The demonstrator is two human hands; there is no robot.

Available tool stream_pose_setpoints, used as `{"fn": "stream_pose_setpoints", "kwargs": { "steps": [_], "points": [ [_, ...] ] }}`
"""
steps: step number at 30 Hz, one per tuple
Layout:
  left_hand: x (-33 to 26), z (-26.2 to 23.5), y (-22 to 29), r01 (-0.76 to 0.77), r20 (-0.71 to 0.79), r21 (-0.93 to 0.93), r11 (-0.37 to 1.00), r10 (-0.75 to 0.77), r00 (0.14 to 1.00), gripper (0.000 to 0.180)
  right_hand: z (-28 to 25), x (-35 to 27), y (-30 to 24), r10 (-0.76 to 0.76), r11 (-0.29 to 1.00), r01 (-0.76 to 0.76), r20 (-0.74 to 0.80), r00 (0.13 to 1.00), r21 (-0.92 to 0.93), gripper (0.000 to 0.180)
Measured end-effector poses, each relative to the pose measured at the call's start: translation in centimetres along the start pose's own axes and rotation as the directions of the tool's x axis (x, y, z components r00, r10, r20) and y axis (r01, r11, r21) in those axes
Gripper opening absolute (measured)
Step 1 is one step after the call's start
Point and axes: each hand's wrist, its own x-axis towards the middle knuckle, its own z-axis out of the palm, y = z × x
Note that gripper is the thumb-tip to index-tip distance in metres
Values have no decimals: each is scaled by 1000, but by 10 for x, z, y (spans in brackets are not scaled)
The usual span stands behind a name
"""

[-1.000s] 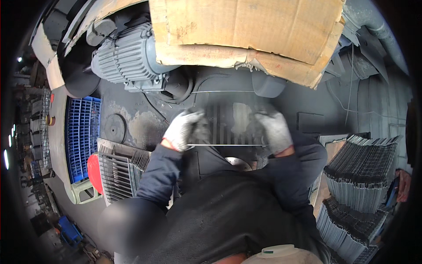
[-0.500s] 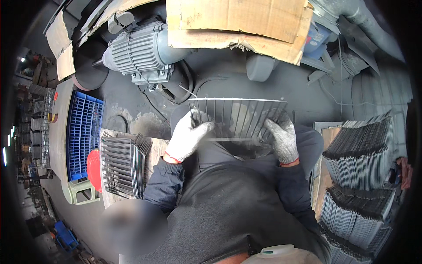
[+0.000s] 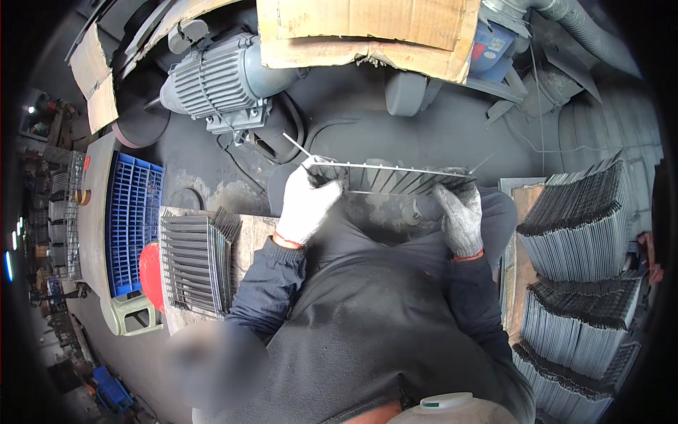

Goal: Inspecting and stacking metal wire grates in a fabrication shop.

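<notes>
A wire rack (image 3: 399, 181) of thin parallel bars spans the space between my hands, above my lap. It is tilted so that I see it nearly edge-on, its pale long rim uppermost in the view. My left hand (image 3: 305, 205), in a whitish knit glove, is closed on the rack's left end. At the right end my right hand (image 3: 460, 225), gloved in greyer knit, grips with its thumb across the bars. A batch of similar wire racks (image 3: 194, 261) lies on a board to my left. Taller stacks of racks (image 3: 575, 258) stand at my right.
A grey electric motor (image 3: 215, 81) sits ahead to the left. Worn cardboard (image 3: 367, 32) covers the equipment straight ahead. Farther left are a blue plastic crate (image 3: 134, 219), a red round object (image 3: 150, 272) and a pale green stool (image 3: 131, 316). A ribbed duct (image 3: 572, 32) runs at the upper right.
Both hands have tipped the wire rack from a more face-on view to nearly edge-on. My right hand has shifted slightly right, and the whole view has moved a little.
</notes>
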Motion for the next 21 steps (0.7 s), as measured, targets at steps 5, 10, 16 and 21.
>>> {"fn": "stream_pose_setpoints", "kwargs": {
  "steps": [5,10,16,21],
  "points": [
    [17,3,-11,360,151,-238,902,-332,931,16,1,31,-6,158,941,-156,-17,987,-299,23],
    [45,27,-48,401,159,-314,860,-369,916,22,-28,65,24,314,905,-339,-135,940,-258,27],
    [84,56,-58,356,173,-246,902,-320,931,27,-38,87,15,213,886,-312,-296,931,-344,24],
    [105,84,-65,344,190,-208,916,-308,932,32,-41,98,-4,160,927,-263,-352,922,-267,15]
  ]
}}
